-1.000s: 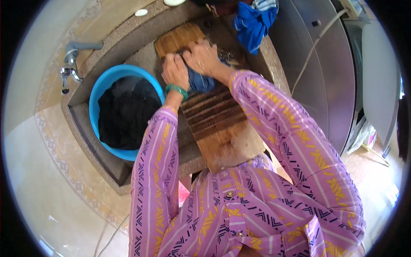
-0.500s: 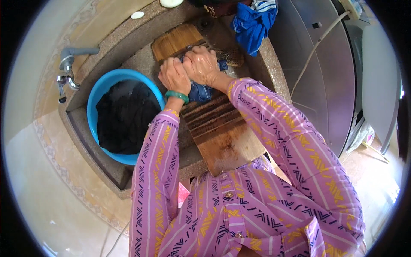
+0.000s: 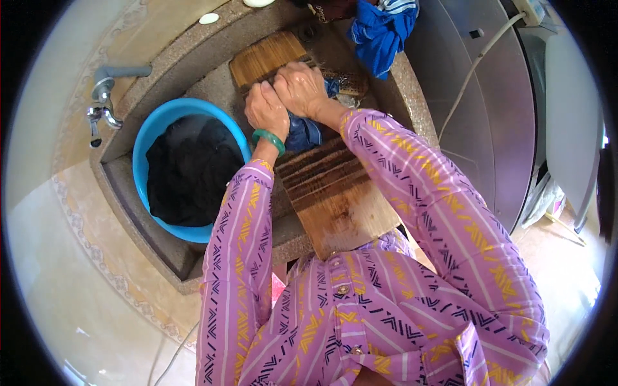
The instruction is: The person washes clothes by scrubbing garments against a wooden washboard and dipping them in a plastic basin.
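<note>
Both hands press a wet dark blue cloth (image 3: 302,134) onto a wooden washboard (image 3: 341,212) that lies slanted across the stone sink. My left hand (image 3: 267,110), with a green bangle (image 3: 269,141) at its wrist, is closed on the cloth's left side. Beside it and a little farther up the board, my right hand (image 3: 300,89) is curled over the same cloth. The cloth's lower part hangs out below the hands over the board's ridges, and a bit shows right of the right hand. Most of what the fingers grip is hidden.
A blue basin (image 3: 145,193) with dark cloth in water stands left in the sink (image 3: 187,67). A tap (image 3: 103,116) juts from the left wall. Bright blue cloth (image 3: 380,38) hangs over the far right rim. A brush (image 3: 347,83) lies beyond the board, and a grey appliance (image 3: 483,116) stands right.
Both hands have slid slightly farther up the washboard, pushing the cloth with them. More of the ridges shows below the cloth. The view has shifted slightly.
</note>
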The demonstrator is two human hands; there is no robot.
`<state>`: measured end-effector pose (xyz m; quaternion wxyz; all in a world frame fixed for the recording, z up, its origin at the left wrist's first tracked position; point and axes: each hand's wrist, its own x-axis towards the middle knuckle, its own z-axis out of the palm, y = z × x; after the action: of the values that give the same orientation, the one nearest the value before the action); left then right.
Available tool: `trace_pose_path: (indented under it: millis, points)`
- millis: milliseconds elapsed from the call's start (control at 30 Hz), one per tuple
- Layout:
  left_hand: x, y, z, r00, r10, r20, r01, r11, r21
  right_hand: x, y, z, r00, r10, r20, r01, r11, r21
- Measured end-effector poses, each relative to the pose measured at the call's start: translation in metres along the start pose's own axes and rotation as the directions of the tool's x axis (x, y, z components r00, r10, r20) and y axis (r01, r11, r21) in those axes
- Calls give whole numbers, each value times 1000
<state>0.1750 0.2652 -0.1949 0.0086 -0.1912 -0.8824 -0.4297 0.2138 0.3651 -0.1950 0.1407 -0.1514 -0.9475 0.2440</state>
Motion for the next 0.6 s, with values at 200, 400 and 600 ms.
trace_pose_path:
  millis: [200, 400, 600]
  points:
    - [-11, 8, -12, 948, -317, 26, 285, 882, 376, -16, -24, -31, 916, 400, 11, -396, 910, -125]
    - [-103, 56, -66, 987, 104, 126, -70, 966, -249, -114, -52, -78, 967, 141, -211, -57, 932, 358]
    - [-82, 33, -56, 955, 207, 215, -154, 958, -240, -100, -42, -58, 988, 95, -118, -51, 943, 329]
